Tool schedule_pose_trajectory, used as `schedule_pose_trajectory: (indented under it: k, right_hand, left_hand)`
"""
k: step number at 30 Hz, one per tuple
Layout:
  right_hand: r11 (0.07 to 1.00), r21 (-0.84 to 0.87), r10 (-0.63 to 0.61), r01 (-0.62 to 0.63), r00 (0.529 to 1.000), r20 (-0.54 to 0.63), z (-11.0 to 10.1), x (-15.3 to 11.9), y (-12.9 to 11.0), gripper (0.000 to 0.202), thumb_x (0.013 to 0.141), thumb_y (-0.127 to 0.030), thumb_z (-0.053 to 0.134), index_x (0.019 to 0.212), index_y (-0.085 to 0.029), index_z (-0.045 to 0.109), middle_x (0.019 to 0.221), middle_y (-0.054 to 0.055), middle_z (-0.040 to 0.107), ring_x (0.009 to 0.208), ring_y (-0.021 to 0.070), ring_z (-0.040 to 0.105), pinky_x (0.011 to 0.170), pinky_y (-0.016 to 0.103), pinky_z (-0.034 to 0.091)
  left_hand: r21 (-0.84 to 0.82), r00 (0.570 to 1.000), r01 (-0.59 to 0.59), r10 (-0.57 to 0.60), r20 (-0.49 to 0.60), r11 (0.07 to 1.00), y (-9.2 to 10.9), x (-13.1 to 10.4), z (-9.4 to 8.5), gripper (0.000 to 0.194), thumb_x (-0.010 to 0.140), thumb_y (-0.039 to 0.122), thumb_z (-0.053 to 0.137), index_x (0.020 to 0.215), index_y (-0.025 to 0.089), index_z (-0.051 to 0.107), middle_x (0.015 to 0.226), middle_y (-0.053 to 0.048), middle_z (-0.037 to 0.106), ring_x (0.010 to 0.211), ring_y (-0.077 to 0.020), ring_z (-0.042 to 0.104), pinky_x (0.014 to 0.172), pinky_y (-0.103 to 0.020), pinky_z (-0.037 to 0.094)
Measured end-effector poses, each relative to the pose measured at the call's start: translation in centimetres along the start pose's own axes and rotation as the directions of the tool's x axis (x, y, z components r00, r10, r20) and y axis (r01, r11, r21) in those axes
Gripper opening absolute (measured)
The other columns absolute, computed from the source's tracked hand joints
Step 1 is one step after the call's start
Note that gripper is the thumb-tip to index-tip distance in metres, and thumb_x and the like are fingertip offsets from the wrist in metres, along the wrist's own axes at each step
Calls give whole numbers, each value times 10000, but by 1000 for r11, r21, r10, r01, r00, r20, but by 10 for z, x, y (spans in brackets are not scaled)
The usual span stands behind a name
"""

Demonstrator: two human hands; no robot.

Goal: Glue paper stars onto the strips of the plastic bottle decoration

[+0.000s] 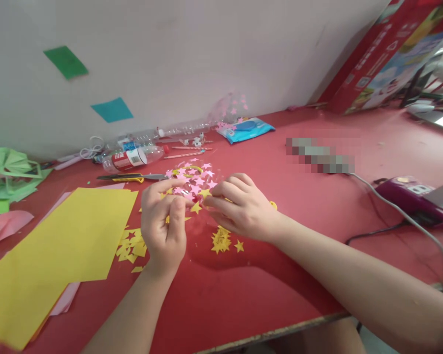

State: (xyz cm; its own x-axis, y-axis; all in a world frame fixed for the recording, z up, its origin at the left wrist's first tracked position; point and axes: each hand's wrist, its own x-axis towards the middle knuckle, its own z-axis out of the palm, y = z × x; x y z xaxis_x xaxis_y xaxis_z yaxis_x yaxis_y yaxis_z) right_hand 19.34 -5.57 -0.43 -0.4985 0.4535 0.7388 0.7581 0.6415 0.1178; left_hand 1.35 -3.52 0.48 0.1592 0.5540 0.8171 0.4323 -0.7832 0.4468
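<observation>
Both of my hands are raised over the red table [214, 295], fingertips close together near a clear, star-covered piece. My left hand [165, 221] has its fingers curled, the tips beside the pink stars [195, 182]. Fingers bent, my right hand [239, 206] reaches in from the right at the same spot. What the fingertips pinch, if anything, is too small to tell. A yellow star [196, 207] shows between the hands. Below my right hand lies a pile of yellow stars [220, 241], with a single one beside it. Yellow paper scraps [131, 246] are left of my left hand.
Yellow sheets [92, 236] cover the left side. A cutter [123, 178], plastic bottles [133, 158], striped straws [186, 154] and a blue wipes pack [245, 129] lie towards the wall. At the right are a purple device [413, 199], a cable and a large box [391, 54].
</observation>
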Motion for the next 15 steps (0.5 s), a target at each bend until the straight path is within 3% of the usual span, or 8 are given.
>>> schedule_pose_trajectory:
  k: [6, 15]
  right_hand:
    - [999, -30, -30, 28, 999, -45, -2, 2, -4, 104, 901, -182, 493, 942, -175, 588, 847, 37, 600, 795, 171, 499, 813, 330, 392]
    - [998, 58, -23, 27, 997, -75, -6, 4, -1, 95, 868, -207, 534, 938, -169, 589, 853, 59, 613, 796, 180, 513, 803, 344, 415]
  left_hand:
    - [3, 999, 13, -13, -38, 1000, 0, 0, 2, 293, 950, 245, 414, 746, 197, 619, 983, -75, 637, 1027, -196, 596, 884, -386, 473]
    - [-18, 983, 108, -110, -146, 994, -9, 5, 2, 233, 954, 259, 414, 828, 200, 601, 1027, -71, 612, 1048, -174, 573, 928, -351, 453]
